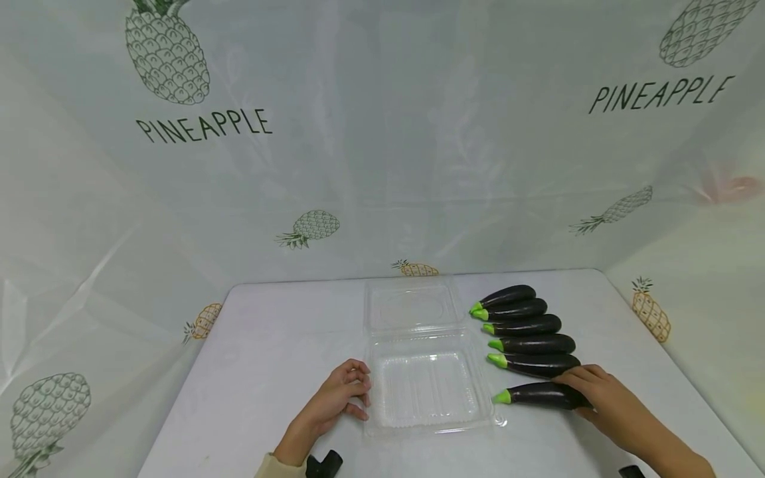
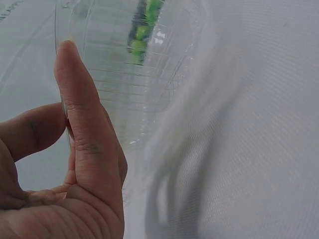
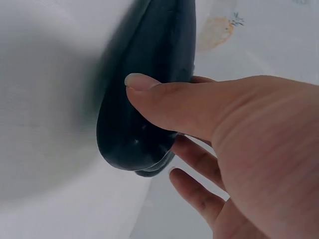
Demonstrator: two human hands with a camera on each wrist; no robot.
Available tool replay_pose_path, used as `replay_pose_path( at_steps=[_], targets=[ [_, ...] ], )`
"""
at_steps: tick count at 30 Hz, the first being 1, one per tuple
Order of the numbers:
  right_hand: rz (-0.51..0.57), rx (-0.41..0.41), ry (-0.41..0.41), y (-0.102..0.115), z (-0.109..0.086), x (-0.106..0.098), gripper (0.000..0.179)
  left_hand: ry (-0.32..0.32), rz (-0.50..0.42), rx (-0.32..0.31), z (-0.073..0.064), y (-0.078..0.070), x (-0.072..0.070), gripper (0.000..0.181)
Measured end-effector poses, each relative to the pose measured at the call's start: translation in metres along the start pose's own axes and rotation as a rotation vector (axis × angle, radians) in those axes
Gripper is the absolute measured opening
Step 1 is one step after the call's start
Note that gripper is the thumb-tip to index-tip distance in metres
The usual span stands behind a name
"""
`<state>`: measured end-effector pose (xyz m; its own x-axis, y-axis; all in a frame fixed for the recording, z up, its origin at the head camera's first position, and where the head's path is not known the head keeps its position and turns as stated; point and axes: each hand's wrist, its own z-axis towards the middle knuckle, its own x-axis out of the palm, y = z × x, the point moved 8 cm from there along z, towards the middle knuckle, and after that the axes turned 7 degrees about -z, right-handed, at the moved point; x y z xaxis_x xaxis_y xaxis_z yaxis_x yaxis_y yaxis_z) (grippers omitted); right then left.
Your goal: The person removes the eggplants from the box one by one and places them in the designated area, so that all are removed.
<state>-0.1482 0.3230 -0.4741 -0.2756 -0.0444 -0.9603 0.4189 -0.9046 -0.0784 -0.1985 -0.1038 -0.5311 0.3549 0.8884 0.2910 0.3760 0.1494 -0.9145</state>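
Observation:
A clear plastic clamshell container [image 1: 427, 392] lies unfolded on the white table, its lid [image 1: 412, 305] spread toward the back. My left hand [image 1: 335, 398] is at the container's left side, loosely bent fingers and thumb against the rim. In the left wrist view, the thumb [image 2: 82, 104] extends along the clear edge. With my right hand [image 1: 609, 405] I grip the rounded end of the nearest eggplant [image 1: 540, 395], green stem pointing left. Seen from the right wrist, the thumb [image 3: 164, 99] presses one side of the dark eggplant [image 3: 144, 124]; other fingertips are partly hidden behind it.
Several more eggplants lie in a row behind the held one, including the closest eggplant [image 1: 534, 364] and the farthest eggplant [image 1: 510, 295]. A pineapple-print sheet [image 1: 382, 133] hangs behind the table [image 1: 287, 318].

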Motion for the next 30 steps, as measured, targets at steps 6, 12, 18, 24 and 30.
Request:
replay_pose_path(
  at_steps=[6,12,18,24,30],
  targets=[
    [0.017,0.032,0.048,-0.0043,0.0003,0.0063,0.061,0.000,-0.001,-0.002,0.0010,-0.0016,0.0010,0.027],
    [-0.015,0.017,-0.006,-0.0054,-0.0007,0.0079,0.064,-0.003,0.017,0.004,0.0004,-0.0038,0.0016,0.026],
    [-0.028,0.009,-0.043,-0.0045,-0.0017,0.0061,0.067,-0.005,0.018,0.005,-0.0008,-0.0047,0.0020,0.025],
    [-0.014,0.036,-0.010,-0.0039,-0.0026,0.0073,0.070,-0.010,0.015,0.004,-0.0017,-0.0039,0.0012,0.026],
    [-0.004,0.036,-0.040,-0.0007,-0.0025,0.0021,0.069,-0.008,0.021,0.008,-0.0017,-0.0016,0.0009,0.026]
  ],
)
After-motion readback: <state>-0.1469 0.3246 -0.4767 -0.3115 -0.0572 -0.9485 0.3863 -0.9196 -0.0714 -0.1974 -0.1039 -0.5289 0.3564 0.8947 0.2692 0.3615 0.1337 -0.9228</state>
